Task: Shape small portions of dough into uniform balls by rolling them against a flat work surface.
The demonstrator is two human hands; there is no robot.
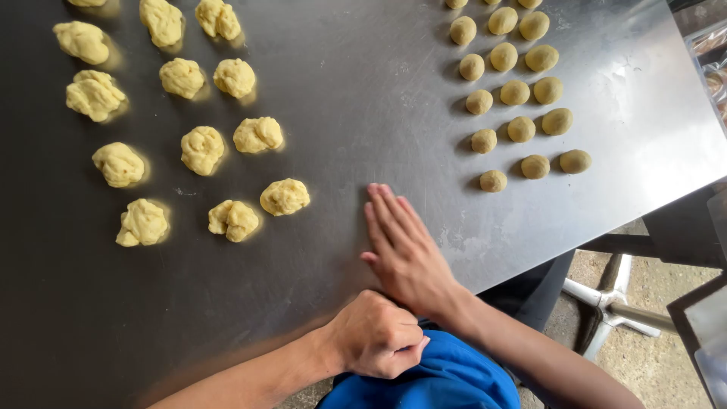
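The right hand (405, 250) lay flat, fingers stretched out and pressed together, palm down on the steel table (356, 91); whatever might have been under the palm was hidden, so I cannot tell whether it covered a piece of dough. The left hand (376, 335) was clenched into a loose fist at the near edge of the table, just beside the right wrist, and whether it enclosed anything could not be seen.

Nearest to the flat hand, a little to its left, sat a rough lump of pale yellow dough (285, 197), with another (233, 220) just beyond it. These belonged to a spread of ragged dough lumps (182, 113) lying in loose rows across the left part of the table, each apart from its neighbours.

On the far right part of the table stood neat rows of smooth, rounded dough balls (515, 95), smaller and slightly darker than the lumps; the closest one (493, 180) lay well apart from the fingertips. The bare steel between the two groups showed faint smears.

Below the table edge appeared blue cloth (447, 379) at the person's lap, and to the right a white metal stool base (613, 303) on a gritty floor (651, 356)
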